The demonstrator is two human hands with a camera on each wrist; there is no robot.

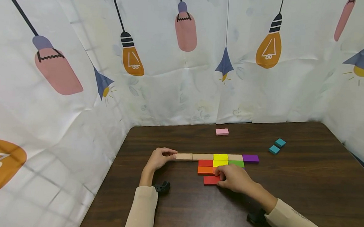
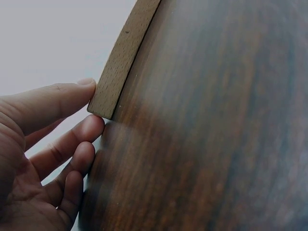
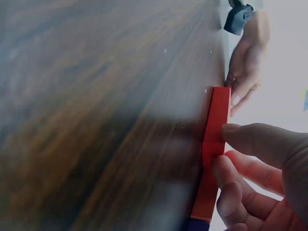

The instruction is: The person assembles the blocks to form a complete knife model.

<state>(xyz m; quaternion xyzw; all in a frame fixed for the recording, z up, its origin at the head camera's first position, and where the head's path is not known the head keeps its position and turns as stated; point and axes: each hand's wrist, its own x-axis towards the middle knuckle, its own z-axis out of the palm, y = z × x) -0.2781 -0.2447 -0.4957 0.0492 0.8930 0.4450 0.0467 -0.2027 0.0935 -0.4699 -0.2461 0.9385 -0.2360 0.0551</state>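
My left hand (image 1: 160, 159) is at the left end of a row of plain wooden blocks (image 1: 184, 156). In the left wrist view, the thumb and a fingertip touch the end of the wooden block (image 2: 118, 72). With thumb and fingers, my right hand (image 1: 235, 178) pinches the right end of a red block (image 1: 211, 180) in front of the other rows. Behind it lie an orange block (image 1: 205, 170), another red block (image 1: 205, 163), yellow blocks (image 1: 220, 160) and a green block (image 1: 236, 163). A reddish block beside the orange one is partly hidden by my right fingers.
A purple block (image 1: 250, 158) ends the back row on the right. Farther back on the dark table (image 1: 177, 209) lie a pink block (image 1: 222, 132) and two teal blocks (image 1: 274, 149). A patterned white curtain (image 1: 183, 89) hangs around the table.
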